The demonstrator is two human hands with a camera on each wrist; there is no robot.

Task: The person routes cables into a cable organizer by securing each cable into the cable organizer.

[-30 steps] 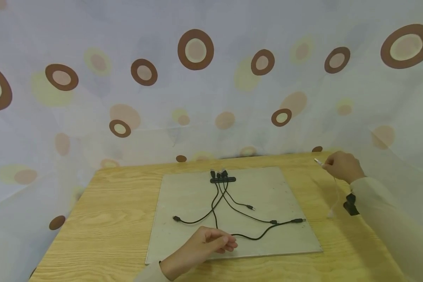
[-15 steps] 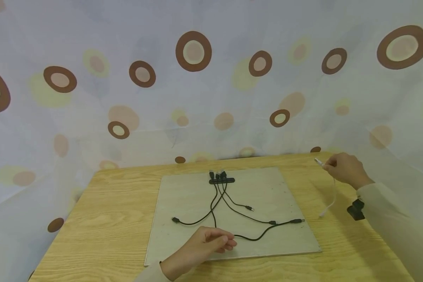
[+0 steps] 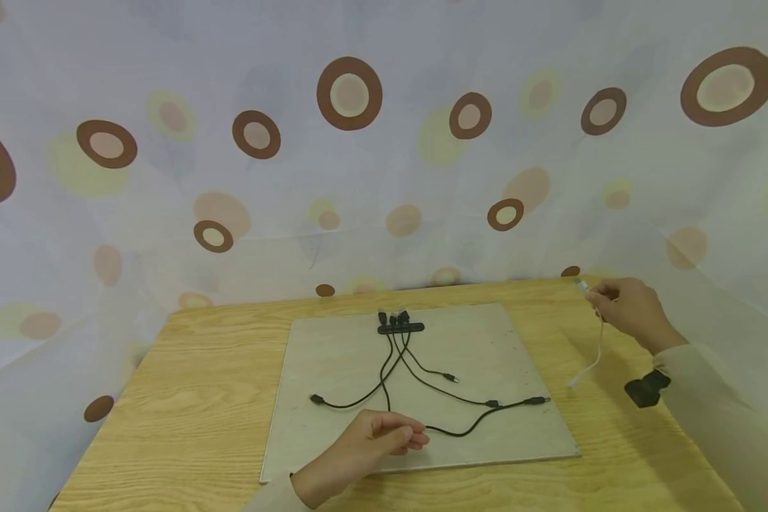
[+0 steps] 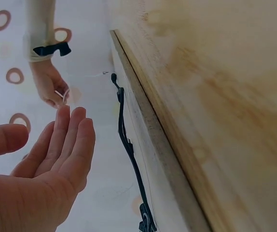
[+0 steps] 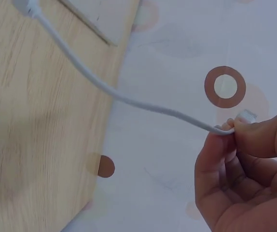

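Between thumb and index finger, my right hand (image 3: 630,306) pinches a short white USB cable (image 5: 143,105) near one plug, above the table's right side. The plug (image 3: 582,284) points up past the fingers, and the other end hangs free. My left hand (image 3: 368,451) hovers over the front of the pale board (image 3: 333,355), fingers loosely extended and holding nothing; the left wrist view shows its palm bare. On the board, several black cables (image 3: 461,433) fan out from a black cable holder (image 3: 401,328) at the back. The left hand hides part of one cable in the head view.
The wooden table (image 3: 185,384) extends around the board on both sides and in front. A patterned curtain (image 3: 384,163) hangs behind it. A black strap mount (image 3: 646,388) sits on the right wrist.
The white cable's hanging end has swung left, and its held plug has tipped more upright as the right hand shifted slightly. The left hand has stayed in place.
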